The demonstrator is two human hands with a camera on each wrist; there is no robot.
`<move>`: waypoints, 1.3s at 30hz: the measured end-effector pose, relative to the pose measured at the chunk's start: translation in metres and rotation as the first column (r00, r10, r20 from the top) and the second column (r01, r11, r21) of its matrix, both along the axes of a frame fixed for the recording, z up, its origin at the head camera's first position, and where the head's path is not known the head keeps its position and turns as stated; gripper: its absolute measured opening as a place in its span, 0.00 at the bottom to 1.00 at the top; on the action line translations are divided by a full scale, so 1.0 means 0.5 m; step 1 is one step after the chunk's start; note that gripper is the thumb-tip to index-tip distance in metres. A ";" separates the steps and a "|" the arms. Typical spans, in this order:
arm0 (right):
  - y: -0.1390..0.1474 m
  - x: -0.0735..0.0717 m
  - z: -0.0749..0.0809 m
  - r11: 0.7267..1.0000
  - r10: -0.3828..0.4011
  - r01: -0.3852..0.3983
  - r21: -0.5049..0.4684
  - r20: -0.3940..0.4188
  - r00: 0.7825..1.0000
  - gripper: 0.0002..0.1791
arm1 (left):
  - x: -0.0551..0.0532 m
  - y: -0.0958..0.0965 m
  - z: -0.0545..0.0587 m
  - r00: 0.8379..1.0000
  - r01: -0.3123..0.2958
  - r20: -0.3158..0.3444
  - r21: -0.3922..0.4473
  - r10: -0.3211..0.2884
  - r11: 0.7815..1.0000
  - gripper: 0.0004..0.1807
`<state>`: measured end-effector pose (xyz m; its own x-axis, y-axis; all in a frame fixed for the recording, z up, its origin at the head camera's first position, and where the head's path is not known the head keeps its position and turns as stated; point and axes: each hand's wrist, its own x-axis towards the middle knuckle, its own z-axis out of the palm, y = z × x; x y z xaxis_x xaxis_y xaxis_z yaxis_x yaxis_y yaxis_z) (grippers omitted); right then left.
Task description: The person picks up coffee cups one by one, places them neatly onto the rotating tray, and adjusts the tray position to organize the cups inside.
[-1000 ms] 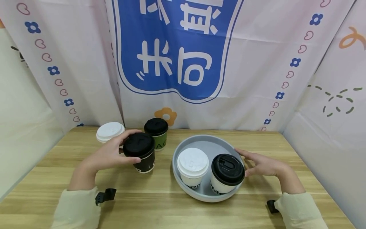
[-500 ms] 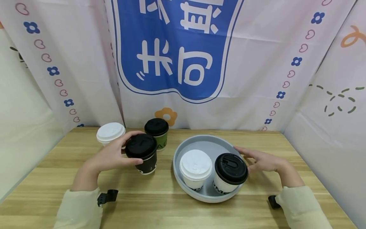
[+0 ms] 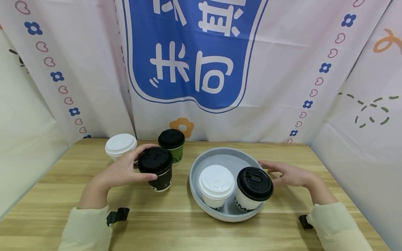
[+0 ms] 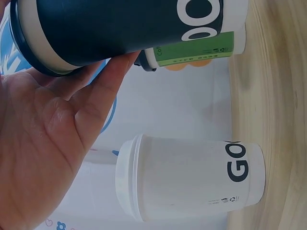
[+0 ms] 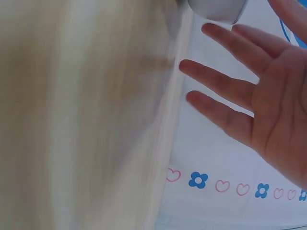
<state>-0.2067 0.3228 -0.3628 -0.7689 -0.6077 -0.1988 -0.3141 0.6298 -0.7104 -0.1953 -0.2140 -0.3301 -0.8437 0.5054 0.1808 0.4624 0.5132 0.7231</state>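
Note:
My left hand (image 3: 120, 172) grips a black paper coffee cup (image 3: 162, 179) with a black lid, thumb on the near side and fingers behind. The cup stands upright left of a round grey tray (image 3: 216, 157). In the tray are a white-lidded paper cup (image 3: 216, 181) and a white cup with a black lid (image 3: 255, 184), side by side and leaning slightly. Beside the tray's right rim is my right hand (image 3: 293, 176), its fingertips close to the rim and the black-lidded cup. The right wrist view shows this hand's fingers (image 5: 225, 84) straight and spread.
Behind the left hand stand a white-lidded white cup (image 4: 187, 177) and a green cup (image 3: 176, 154) with a black lid. A printed cloth (image 3: 279, 87) hangs along the back edge of the wooden table (image 3: 176, 226).
My left hand and the black cup have shifted slightly right. Both cups in the tray have moved a little to the right. My right hand has edged slightly up and right.

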 end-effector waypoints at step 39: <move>-0.079 0.163 -0.046 0.952 -0.306 0.294 -0.084 -0.247 0.919 0.33 | 0.000 0.005 0.006 1.000 0.001 0.029 -0.020 -0.001 1.000 0.41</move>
<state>-0.1251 0.2832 -0.3857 -0.9376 -0.3441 0.0490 -0.2886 0.6922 -0.6615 -0.1955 -0.2118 -0.3272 -0.8479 0.5095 0.1463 0.4419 0.5271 0.7259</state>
